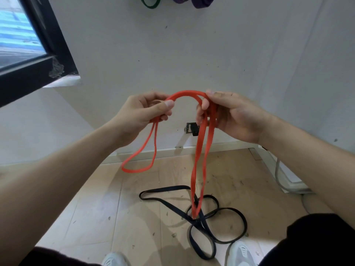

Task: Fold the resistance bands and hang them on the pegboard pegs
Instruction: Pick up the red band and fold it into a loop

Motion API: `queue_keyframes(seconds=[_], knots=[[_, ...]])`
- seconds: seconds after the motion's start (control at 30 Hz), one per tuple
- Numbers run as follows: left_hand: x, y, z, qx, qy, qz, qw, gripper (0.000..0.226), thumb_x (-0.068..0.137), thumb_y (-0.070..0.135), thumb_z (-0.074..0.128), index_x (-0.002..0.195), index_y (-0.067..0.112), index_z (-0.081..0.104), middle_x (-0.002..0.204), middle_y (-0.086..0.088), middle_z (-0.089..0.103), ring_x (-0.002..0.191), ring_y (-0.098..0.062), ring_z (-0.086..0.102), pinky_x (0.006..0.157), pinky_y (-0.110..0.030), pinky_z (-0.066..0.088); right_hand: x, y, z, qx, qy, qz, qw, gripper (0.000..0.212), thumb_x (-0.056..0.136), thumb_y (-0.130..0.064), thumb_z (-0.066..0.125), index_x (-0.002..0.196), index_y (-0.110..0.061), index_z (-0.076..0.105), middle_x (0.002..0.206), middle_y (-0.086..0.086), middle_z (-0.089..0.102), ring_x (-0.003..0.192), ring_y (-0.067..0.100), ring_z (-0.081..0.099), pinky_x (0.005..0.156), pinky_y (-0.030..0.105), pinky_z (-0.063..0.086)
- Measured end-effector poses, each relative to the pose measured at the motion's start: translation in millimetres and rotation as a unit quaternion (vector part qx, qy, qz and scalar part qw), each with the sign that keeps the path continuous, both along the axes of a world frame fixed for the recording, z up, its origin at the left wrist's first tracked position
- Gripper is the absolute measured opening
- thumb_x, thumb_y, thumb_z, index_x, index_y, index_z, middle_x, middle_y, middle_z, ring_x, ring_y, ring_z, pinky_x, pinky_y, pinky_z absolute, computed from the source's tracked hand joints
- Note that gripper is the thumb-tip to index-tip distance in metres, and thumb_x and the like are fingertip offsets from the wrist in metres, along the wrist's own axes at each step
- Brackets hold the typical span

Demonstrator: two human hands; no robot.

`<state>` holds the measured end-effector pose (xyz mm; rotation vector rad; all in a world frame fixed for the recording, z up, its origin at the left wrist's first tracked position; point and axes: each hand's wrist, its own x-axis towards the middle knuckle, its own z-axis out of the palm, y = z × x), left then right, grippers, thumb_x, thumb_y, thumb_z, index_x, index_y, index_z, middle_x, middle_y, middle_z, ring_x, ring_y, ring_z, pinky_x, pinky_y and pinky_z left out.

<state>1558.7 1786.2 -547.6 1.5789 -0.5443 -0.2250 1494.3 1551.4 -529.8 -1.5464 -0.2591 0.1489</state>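
Observation:
I hold a red resistance band (pixel 187 94) in front of the white wall, arched between both hands. My left hand (pixel 141 110) pinches its left side, and a short loop hangs below that hand. My right hand (pixel 233 114) grips the right side, from which a long doubled loop drops nearly to the floor. Black resistance bands (pixel 217 214) lie tangled on the wooden floor beneath. A green band (pixel 150 1) and purple bands (pixel 194 1) hang at the top edge of the wall; the pegs themselves are out of view.
A dark-framed window (pixel 36 60) fills the upper left. A small black wall fitting (pixel 192 129) sits low on the wall behind the band. A grey cable (pixel 280 179) runs along the right baseboard. My shoes (pixel 115 260) show at the bottom edge.

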Motion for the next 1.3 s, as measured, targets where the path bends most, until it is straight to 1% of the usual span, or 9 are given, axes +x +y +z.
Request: queue_keyframes(seconds=[0.1,0.2,0.27,0.4,0.47,0.67,0.9,1.13,1.3], knots=[[-14.1,-12.9,5.4,0.012,-0.018,-0.034,0.999,0.038,0.077,0.032,0.074,0.110,0.013,0.071,0.077,0.005,0.070,0.076,-0.011,0.065,0.078,-0.021,0.054,-1.3,3.1,3.3,-0.006,-0.018,-0.004,1.000,0.040,0.105,-0.031,0.044,0.081,-0.012,0.070,0.087,0.008,0.065,0.088,0.027,0.061,0.092,0.044,0.050],[-24.0,-26.0,7.9,0.033,-0.056,-0.046,0.997,0.041,0.080,0.033,0.075,0.113,0.009,0.071,0.085,0.001,0.075,0.080,-0.011,0.069,0.078,-0.022,0.053,-0.7,7.4,-2.0,-0.055,-0.017,-0.020,0.998,0.047,0.106,-0.031,0.044,0.109,0.013,0.061,0.096,0.013,0.066,0.095,0.029,0.062,0.099,0.048,0.050],[-26.4,-29.4,6.1,0.048,-0.067,-0.046,0.996,0.037,0.083,0.031,0.075,0.112,0.008,0.072,0.088,-0.001,0.076,0.083,-0.013,0.071,0.078,-0.022,0.054,-1.3,9.0,-5.2,-0.067,-0.010,-0.030,0.997,0.051,0.105,-0.031,0.045,0.117,0.017,0.056,0.103,0.018,0.065,0.101,0.031,0.062,0.103,0.051,0.048],[-23.0,-25.7,2.1,0.050,-0.061,-0.038,0.996,0.015,0.094,0.015,0.066,0.103,0.006,0.074,0.079,0.004,0.073,0.076,-0.007,0.067,0.075,-0.019,0.053,-6.1,9.4,-7.2,-0.079,0.010,0.004,0.997,0.037,0.103,-0.033,0.048,0.086,-0.010,0.072,0.092,0.008,0.069,0.096,0.026,0.065,0.108,0.056,0.044],[-21.3,-24.0,3.9,0.041,-0.059,-0.024,0.997,0.018,0.095,0.013,0.065,0.106,0.003,0.074,0.078,0.001,0.071,0.075,-0.008,0.065,0.075,-0.019,0.053,-6.4,8.8,-7.8,-0.074,0.006,0.023,0.997,0.033,0.099,-0.036,0.051,0.083,-0.017,0.073,0.093,0.006,0.069,0.099,0.027,0.065,0.110,0.058,0.042],[-19.4,-21.5,15.4,-0.006,-0.064,0.005,0.998,0.031,0.080,0.028,0.070,0.102,0.008,0.075,0.078,-0.003,0.071,0.076,-0.014,0.067,0.079,-0.024,0.057,-3.9,5.2,-3.6,-0.071,0.012,0.038,0.997,0.029,0.095,-0.038,0.054,0.088,-0.016,0.072,0.099,0.008,0.070,0.107,0.031,0.068,0.111,0.058,0.041],[-7.5,-7.3,23.5,-0.068,-0.047,0.044,0.996,0.028,0.080,0.028,0.071,0.101,0.011,0.076,0.074,0.002,0.071,0.075,-0.012,0.065,0.080,-0.025,0.054,1.0,-2.6,-11.9,-0.087,0.039,0.072,0.993,0.028,0.099,-0.034,0.052,0.088,-0.016,0.071,0.102,0.010,0.069,0.109,0.032,0.065,0.109,0.056,0.040],[5.5,11.7,27.1,-0.113,-0.040,0.109,0.987,0.014,0.097,0.015,0.063,0.104,0.007,0.073,0.075,0.002,0.070,0.076,-0.014,0.064,0.083,-0.028,0.054,2.8,-8.1,-16.1,-0.100,0.076,0.066,0.990,0.031,0.094,-0.038,0.055,0.087,-0.015,0.075,0.104,0.011,0.069,0.107,0.030,0.065,0.098,0.045,0.046],[13.5,18.0,11.4,-0.070,0.003,0.095,0.993,0.014,0.100,0.020,0.060,0.100,0.013,0.072,0.079,0.002,0.071,0.075,-0.014,0.066,0.084,-0.033,0.054,1.1,-7.8,-17.5,-0.076,0.070,0.064,0.993,0.032,0.093,-0.039,0.056,0.077,-0.018,0.074,0.092,0.007,0.070,0.104,0.029,0.064,0.108,0.054,0.043]])
